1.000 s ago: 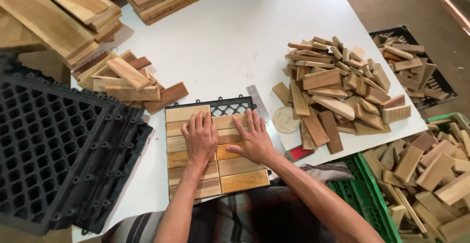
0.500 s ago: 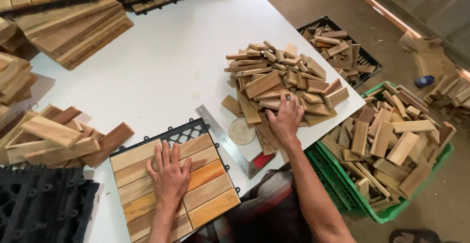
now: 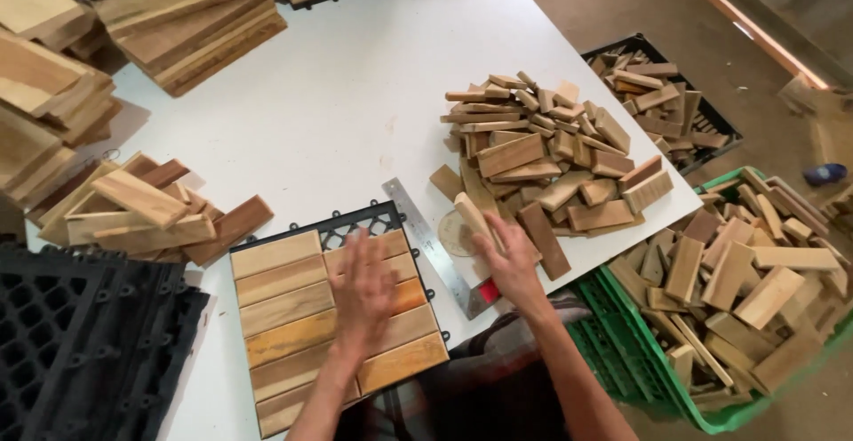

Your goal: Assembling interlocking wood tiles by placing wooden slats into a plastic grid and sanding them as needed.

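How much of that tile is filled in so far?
Most of the tile is covered with slats; only the grid at its top right corner shows bare. The left hand rests on the slats, and the right hand holds a block taken from the pile.

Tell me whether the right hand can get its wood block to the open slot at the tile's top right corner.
Probably yes: the right hand holds a wood block near the open slot; only the flat metal ruler lies between.

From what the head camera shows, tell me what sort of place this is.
Probably a small woodworking workshop assembling wooden deck tiles: a pile of short wood blocks on a white table, a part-filled slatted tile on a black plastic grid, and a green crate of offcuts.
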